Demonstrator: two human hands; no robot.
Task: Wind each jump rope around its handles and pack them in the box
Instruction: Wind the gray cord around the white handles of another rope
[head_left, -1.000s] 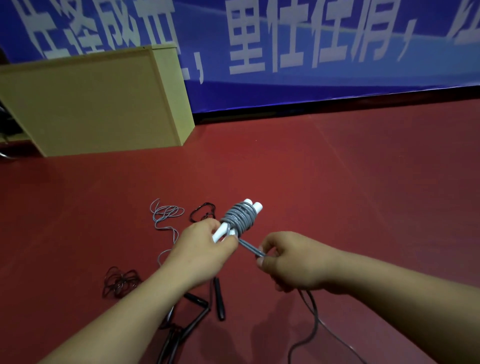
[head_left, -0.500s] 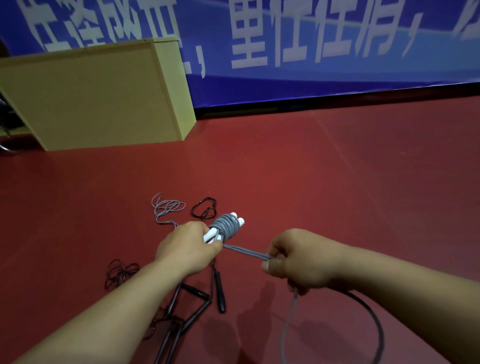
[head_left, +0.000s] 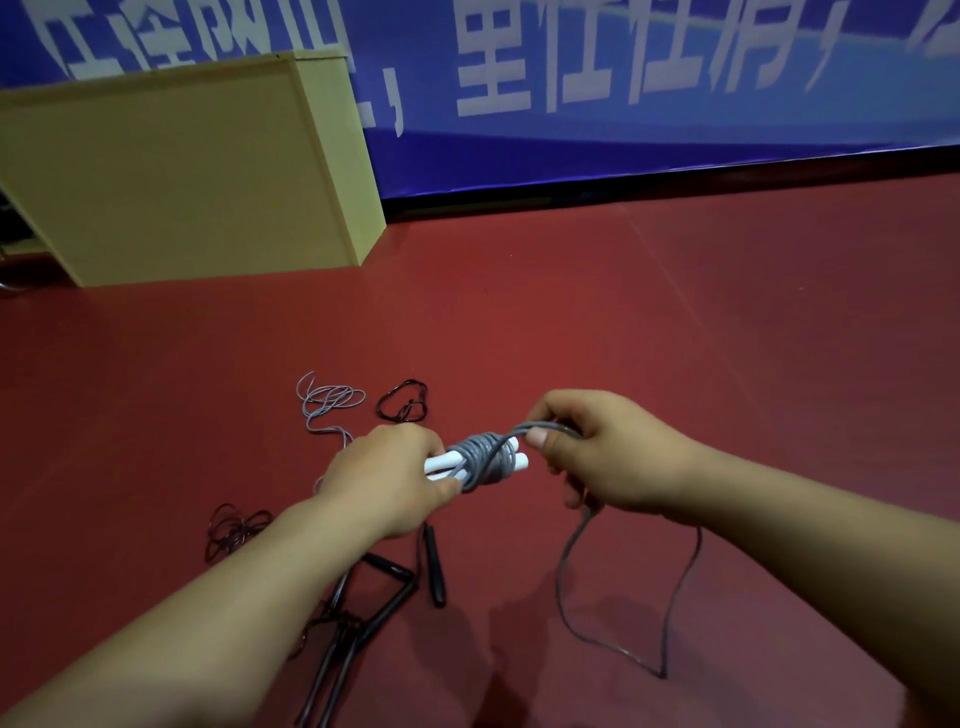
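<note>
My left hand (head_left: 389, 475) grips a pair of white jump-rope handles (head_left: 441, 461) held side by side above the red floor. A thick band of grey rope (head_left: 483, 460) is wound around them near their right ends. My right hand (head_left: 602, 449) pinches the free grey rope just right of the handles, at their upper side. The loose rest of the rope (head_left: 613, 618) hangs from that hand and loops on the floor. Black jump ropes with black handles (head_left: 384, 587) lie on the floor under my left forearm.
A tan box-like cabinet (head_left: 171, 171) stands at the back left against a blue banner wall (head_left: 623, 78). Loose coils lie on the floor: a grey one (head_left: 330, 402), a black one (head_left: 405, 400) and a dark one (head_left: 234, 530). Red floor (head_left: 675, 312) spreads to the right.
My right hand has come up from lower right to the upper right of the handles, carrying the rope over them. The handles turned more level.
</note>
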